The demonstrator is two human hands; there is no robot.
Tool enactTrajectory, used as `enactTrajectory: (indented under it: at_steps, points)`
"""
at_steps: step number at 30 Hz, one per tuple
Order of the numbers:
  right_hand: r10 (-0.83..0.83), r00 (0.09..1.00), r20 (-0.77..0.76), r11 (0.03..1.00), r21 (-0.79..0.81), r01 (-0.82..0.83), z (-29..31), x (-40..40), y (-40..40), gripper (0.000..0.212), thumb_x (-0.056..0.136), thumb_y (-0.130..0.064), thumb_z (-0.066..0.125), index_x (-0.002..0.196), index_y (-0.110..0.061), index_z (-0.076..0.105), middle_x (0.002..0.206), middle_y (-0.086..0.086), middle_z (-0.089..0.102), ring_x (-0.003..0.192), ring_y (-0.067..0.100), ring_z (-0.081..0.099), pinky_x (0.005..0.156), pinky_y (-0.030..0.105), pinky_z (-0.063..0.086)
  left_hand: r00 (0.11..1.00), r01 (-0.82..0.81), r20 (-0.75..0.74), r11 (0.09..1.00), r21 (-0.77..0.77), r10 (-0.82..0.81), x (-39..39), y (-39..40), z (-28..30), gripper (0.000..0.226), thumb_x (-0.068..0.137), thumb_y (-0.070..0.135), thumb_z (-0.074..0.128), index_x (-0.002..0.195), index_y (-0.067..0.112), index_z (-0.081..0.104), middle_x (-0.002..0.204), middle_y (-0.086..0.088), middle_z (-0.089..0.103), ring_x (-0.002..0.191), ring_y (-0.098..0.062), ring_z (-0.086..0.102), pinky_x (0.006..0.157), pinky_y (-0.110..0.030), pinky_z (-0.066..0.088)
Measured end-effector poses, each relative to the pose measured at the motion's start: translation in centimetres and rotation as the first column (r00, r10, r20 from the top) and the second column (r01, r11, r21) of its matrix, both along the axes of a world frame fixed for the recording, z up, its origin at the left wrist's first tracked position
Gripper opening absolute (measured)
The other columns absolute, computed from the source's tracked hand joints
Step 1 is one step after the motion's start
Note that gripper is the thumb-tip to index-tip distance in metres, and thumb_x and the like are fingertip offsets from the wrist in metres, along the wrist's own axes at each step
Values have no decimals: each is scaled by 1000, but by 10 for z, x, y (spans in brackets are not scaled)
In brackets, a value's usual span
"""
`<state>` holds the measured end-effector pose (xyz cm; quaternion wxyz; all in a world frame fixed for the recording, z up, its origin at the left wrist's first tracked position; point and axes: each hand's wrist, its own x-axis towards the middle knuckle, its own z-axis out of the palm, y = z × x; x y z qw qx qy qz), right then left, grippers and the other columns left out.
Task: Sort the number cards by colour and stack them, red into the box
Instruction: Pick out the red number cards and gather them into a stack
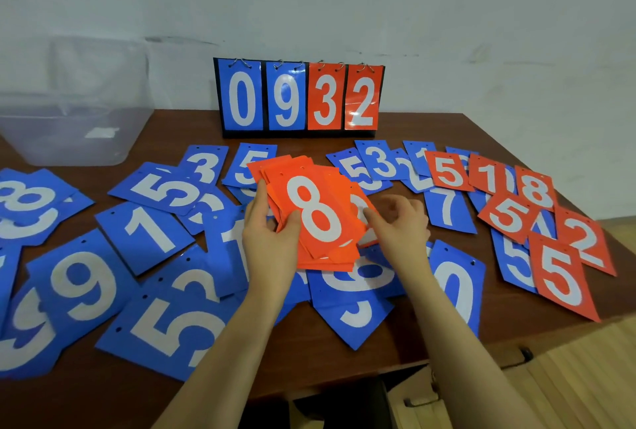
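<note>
Head view: we see left hand gripping fanned stack of red cards, "8" on top, held above table centre. Right hand touches stack's right edge, fingers curled; whether pinching, we cannot tell. Blue cards crowd left and front edge. Loose red cards overhang right edge. Clear box at far left corner. Scoreboard stands at back edge.
</note>
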<state>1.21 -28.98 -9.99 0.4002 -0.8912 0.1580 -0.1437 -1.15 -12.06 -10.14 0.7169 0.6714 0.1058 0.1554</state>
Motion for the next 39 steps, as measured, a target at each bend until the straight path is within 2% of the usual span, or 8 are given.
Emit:
enactTrajectory:
  at_steps: [3, 8, 13, 17, 21, 26, 31, 39]
  points:
    - [-38, 967, -253, 989, -148, 0, -2, 12, -7, 64, 76, -60, 65, 123, -18, 55, 135, 9, 40, 131, 31, 32, 108, 47, 22, 1000, -4, 13, 998, 59, 3, 5, 6, -2, 67, 88, 13, 60, 143, 32, 28, 127, 9, 51, 109, -10, 57, 89, -42, 53]
    - [-62, 941, -332, 989, -145, 14, -5, 24, 1, 66, 71, -53, 74, 121, -17, 48, 130, 8, 43, 129, 29, 34, 106, 45, 24, 1000, -2, 8, 998, 68, 2, 7, 11, -4, 65, 89, 12, 59, 143, 30, 28, 132, 6, 49, 112, -11, 55, 89, -35, 53]
    - [-26, 999, -45, 994, 105, 31, 3, 23, 2, 21, 90, -13, 60, 102, -19, 44, 104, 0, 56, 104, 18, 52, 99, 41, 42, 1000, -6, 20, 997, 77, 5, 6, 12, 0, 65, 89, 12, 59, 143, 30, 28, 129, 11, 47, 111, -10, 54, 90, -39, 52]
    - [-73, 963, 260, 945, 327, -17, 19, 4, 6, 26, 96, -14, 51, 121, -19, 46, 112, -6, 53, 102, 12, 53, 77, 23, 49, 999, 0, 36, 995, 102, -4, 3, 13, 4, 64, 90, 12, 57, 144, 31, 27, 138, 5, 42, 118, -13, 52, 90, -41, 53]
    - [-97, 944, 317, 859, 505, -81, 27, -15, 19, 25, 94, -17, 55, 118, -21, 51, 111, -7, 56, 102, 9, 58, 74, 19, 51, 999, 9, 49, 994, 105, -14, -2, 12, 10, 64, 90, 15, 56, 144, 32, 26, 136, 5, 43, 117, -15, 53, 88, -40, 54]
    - [14, 947, 322, 897, 415, -154, 20, -37, 37, 23, 93, -18, 56, 115, -23, 52, 114, -10, 56, 103, 3, 55, 70, 11, 45, 995, 61, 68, 994, 86, -67, -11, 2, 20, 64, 91, 19, 57, 144, 34, 25, 126, 14, 46, 97, -3, 59, 75, -27, 54]
    - [-15, 955, 297, 943, 322, -86, 14, -46, 35, 23, 91, -22, 59, 114, -23, 54, 115, -11, 39, 112, 7, 44, 75, 6, 35, 990, 125, 52, 991, 50, -127, -21, -17, 30, 60, 92, 24, 54, 142, 40, 24, 136, 12, 43, 111, -10, 55, 81, -30, 55]
    - [-64, 954, 295, 941, 336, -41, 10, -68, -8, 26, 90, -28, 61, 115, -28, 54, 116, -13, 46, 103, -3, 48, 76, 8, 38, 965, 260, 42, 965, -42, -258, -33, -60, 38, 59, 82, 38, 64, 133, 46, 36, 128, 13, 51, 104, -6, 60, 74, -25, 57]
